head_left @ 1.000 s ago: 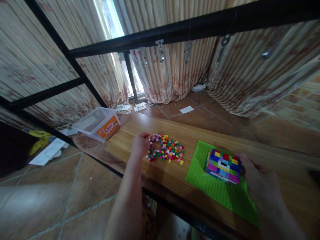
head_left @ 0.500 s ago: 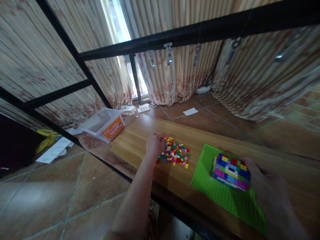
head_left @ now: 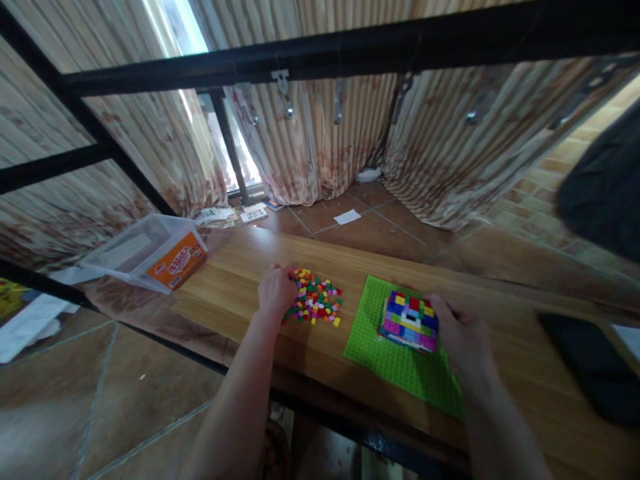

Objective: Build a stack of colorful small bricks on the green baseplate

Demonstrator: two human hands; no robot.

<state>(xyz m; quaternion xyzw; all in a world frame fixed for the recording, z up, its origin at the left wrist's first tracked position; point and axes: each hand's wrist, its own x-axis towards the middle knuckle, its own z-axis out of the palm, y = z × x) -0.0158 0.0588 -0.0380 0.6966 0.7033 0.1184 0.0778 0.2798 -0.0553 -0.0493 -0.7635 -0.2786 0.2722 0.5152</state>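
My left hand (head_left: 278, 292) is at the left edge of a loose pile of small coloured toy bricks (head_left: 316, 300). Its fingers are curled down into the bricks, and what they hold, if anything, is too small to make out. To the right, a boxy structure of toy bricks (head_left: 410, 321) in purple, blue, yellow and red sits on a green baseplate (head_left: 370, 333). Against the structure's right side, my right hand (head_left: 463, 337) is closed on its edge, with most of the fingers hidden behind the hand.
All of this lies on a long wooden table (head_left: 235, 267). A clear plastic tub (head_left: 145, 250) with an orange label stands at its left end. A dark flat device (head_left: 590, 360) rests at the right. A black metal bar (head_left: 320, 53) crosses in front of the curtains.
The view has swung right, bringing the dark device into sight. My left hand has moved over the left part of the brick pile and covers some of it. My right hand stays at the structure.
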